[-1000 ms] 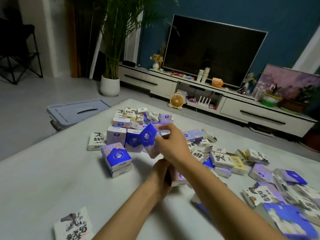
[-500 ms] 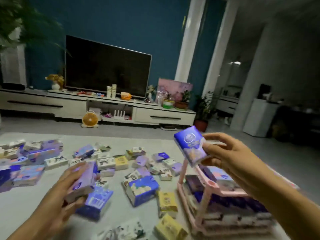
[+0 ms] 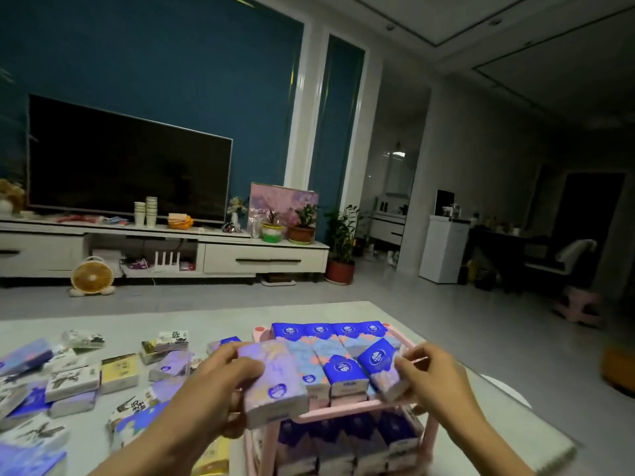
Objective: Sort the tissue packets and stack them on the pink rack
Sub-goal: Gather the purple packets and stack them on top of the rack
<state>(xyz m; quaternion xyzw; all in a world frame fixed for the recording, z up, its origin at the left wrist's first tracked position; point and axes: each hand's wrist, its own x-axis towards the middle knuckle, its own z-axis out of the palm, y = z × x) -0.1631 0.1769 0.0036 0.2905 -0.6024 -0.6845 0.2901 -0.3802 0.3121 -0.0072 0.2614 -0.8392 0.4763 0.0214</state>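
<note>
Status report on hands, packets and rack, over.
Left hand grips lilac packet over pink rack's front edge. Right hand pinches blue packet, tilted on top shelf. Shelf nearly full.

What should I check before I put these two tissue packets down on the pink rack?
1. Left hand grips the lilac plastic-wrapped tissue packet: ok.
2. Right hand pinches the blue-and-lilac tissue packet: ok.
3. Blue-and-lilac packet lies flat in its row: not ok, tilted.
4. Free top-shelf spot on the pink plastic rack for the lilac packet: cannot tell.
5. Hands apart, not crossing: ok.
</note>
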